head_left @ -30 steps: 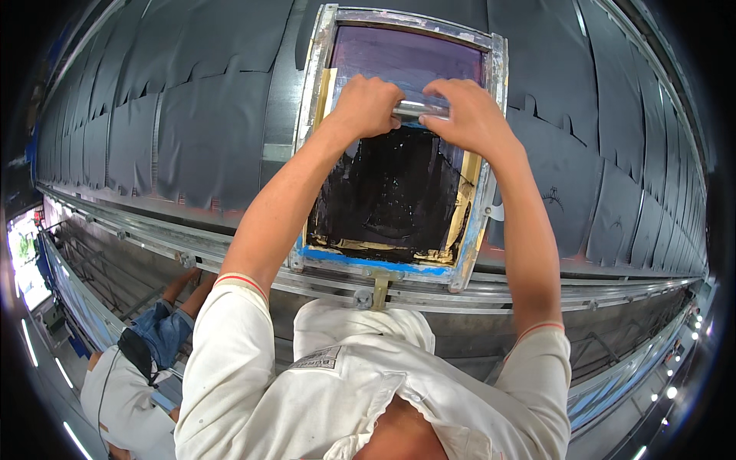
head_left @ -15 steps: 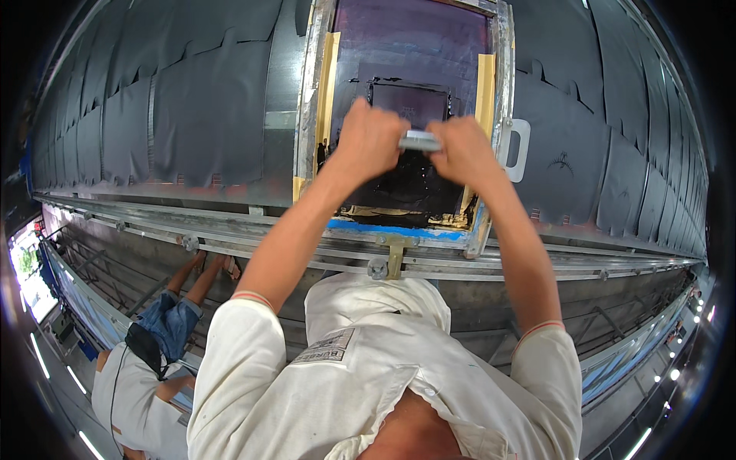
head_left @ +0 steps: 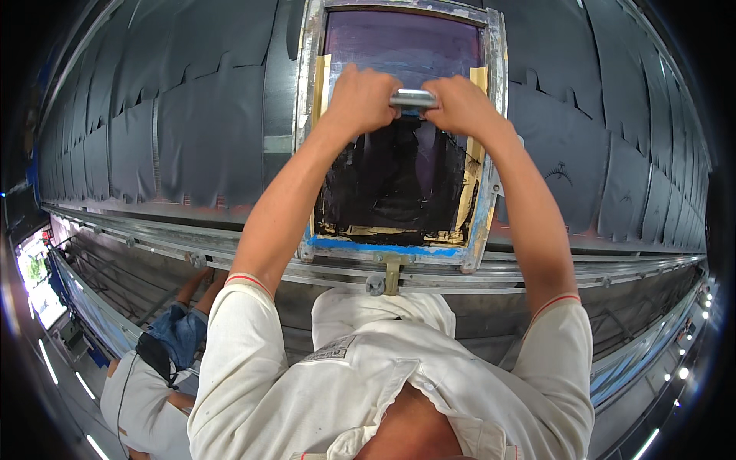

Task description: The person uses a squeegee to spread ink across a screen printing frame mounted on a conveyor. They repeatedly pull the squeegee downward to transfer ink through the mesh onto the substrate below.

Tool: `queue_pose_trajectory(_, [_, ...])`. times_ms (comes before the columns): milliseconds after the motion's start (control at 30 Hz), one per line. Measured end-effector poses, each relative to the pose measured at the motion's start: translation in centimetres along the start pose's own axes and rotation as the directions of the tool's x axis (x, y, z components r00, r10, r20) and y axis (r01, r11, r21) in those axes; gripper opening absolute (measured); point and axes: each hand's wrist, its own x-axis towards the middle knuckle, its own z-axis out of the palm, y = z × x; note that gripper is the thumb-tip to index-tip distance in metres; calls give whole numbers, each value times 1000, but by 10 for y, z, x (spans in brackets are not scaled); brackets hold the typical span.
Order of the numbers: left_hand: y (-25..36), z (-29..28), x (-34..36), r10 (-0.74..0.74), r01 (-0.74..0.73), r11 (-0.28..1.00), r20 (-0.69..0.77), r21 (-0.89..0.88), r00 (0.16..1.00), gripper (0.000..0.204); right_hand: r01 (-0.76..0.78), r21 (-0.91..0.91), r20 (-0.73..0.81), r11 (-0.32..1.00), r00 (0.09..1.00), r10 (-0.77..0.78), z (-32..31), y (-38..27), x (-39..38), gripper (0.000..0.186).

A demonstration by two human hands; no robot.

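My left hand (head_left: pixel 362 100) and my right hand (head_left: pixel 462 106) are both closed around a squeegee with a pale metal handle (head_left: pixel 414 98). It lies crosswise over a screen-printing frame (head_left: pixel 494 46), whose mesh (head_left: pixel 402 42) looks purple at the far end. Wet black ink (head_left: pixel 387 180) covers the mesh between the squeegee and the near end. Yellowish tape (head_left: pixel 479 80) runs along the inner sides, smeared with ink lower down. A blue strip (head_left: pixel 383 247) edges the frame's near side. The squeegee's blade and most of my fingertips are hidden.
Dark cut fabric pieces (head_left: pixel 211 130) lie in rows to the left, with more fabric panels (head_left: pixel 556 169) to the right. A metal rail (head_left: pixel 330 270) runs along the table's near edge, with a bracket (head_left: pixel 392 276) by the frame. Another person (head_left: pixel 149 391) is at the lower left.
Both hands have pushed the squeegee farther from me over the mesh. More black ink shows behind it, and the rectangular outline seen earlier is now covered.
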Motion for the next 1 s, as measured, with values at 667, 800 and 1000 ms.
queue_pose_trajectory(667, [57, 57, -149, 69, -83, 990, -115, -115, 991, 10, 35, 88, -4, 996, 999, -34, 81, -69, -141, 29])
queue_pose_trajectory(800, [56, 45, -136, 84, -97, 986, -100, -134, 991, 10, -168, 544, -186, 822, 931, 313, 32, -62, -146, 50])
queue_pose_trajectory(1000, [12, 18, -34, 90, -99, 994, -168, -48, 982, 16, -493, 627, -411, 603, 448, 794, 51, 74, -136, 35])
